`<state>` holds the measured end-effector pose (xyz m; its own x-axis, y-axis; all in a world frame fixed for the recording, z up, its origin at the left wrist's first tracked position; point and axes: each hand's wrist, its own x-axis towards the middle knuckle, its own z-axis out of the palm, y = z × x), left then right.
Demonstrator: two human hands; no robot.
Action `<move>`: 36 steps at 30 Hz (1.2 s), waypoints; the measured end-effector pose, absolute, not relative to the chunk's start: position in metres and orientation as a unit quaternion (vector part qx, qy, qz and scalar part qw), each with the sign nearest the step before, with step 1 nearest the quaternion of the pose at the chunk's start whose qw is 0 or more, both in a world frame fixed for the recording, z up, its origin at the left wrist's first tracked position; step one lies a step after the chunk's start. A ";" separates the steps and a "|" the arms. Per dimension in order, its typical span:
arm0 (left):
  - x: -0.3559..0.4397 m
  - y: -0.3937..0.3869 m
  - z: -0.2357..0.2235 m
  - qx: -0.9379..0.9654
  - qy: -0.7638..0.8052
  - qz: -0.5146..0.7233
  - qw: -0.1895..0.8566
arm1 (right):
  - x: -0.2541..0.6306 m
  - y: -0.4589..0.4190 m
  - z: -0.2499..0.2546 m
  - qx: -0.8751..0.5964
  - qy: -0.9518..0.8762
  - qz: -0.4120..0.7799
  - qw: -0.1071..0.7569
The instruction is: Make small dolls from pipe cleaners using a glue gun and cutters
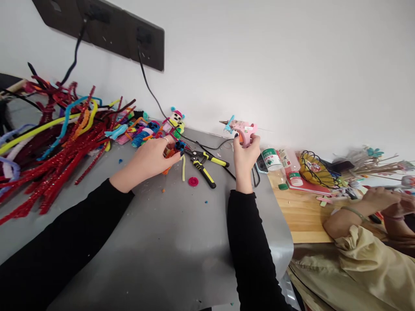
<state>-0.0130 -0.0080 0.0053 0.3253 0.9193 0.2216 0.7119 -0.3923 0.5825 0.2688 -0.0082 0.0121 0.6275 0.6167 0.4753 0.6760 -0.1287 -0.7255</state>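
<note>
My right hand (246,155) grips a pink hot glue gun (248,133) by its handle, held up near the wall with its nozzle toward the left. A light blue bow-like piece sits round its front. My left hand (152,157) is closed over a small heap of coloured pipe cleaner pieces, its fingertips at a blue fuzzy piece (179,145); what lies within the fingers is mostly hidden. Just right of it lie yellow-and-black pliers (204,166), handles apart. A coiled magenta disc (193,181) and a short pale yellow pipe cleaner (183,168) lie close by.
A large pile of pipe cleaners (61,147), many red, covers the left side. Small fuzzy figures (177,119) stand by the wall. A black cord runs from the wall socket (144,36). Right are a phone (262,166), a bottle (275,166) and another person's hands (385,201).
</note>
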 end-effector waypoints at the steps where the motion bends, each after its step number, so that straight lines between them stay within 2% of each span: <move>1: -0.011 -0.008 0.005 0.787 0.506 0.284 0.210 | 0.268 -0.008 0.014 -0.734 -0.430 -0.020 0.526; 5: -0.006 -0.009 0.002 0.775 0.486 0.337 0.221 | 0.257 -0.012 0.015 -0.657 -0.481 -0.001 0.580; 11: -0.007 -0.005 -0.006 0.798 0.478 0.332 0.156 | 0.238 -0.015 0.004 -0.617 -0.618 -0.021 0.486; 15: -0.008 -0.002 -0.007 0.803 0.479 0.318 0.157 | 0.241 -0.010 -0.001 -0.619 -0.642 -0.057 0.448; 22: -0.008 -0.003 -0.004 0.805 0.433 0.348 0.208 | 0.249 -0.009 0.001 -0.611 -0.654 -0.103 0.433; 36: -0.007 -0.002 -0.006 0.805 0.418 0.361 0.218 | 0.255 -0.009 0.000 -0.600 -0.667 -0.108 0.428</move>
<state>-0.0072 -0.0025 -0.0062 0.3909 0.8297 0.3984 0.5155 -0.5560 0.6520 0.2546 -0.0091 0.0003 0.0864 0.7090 0.6999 0.8932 0.2560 -0.3696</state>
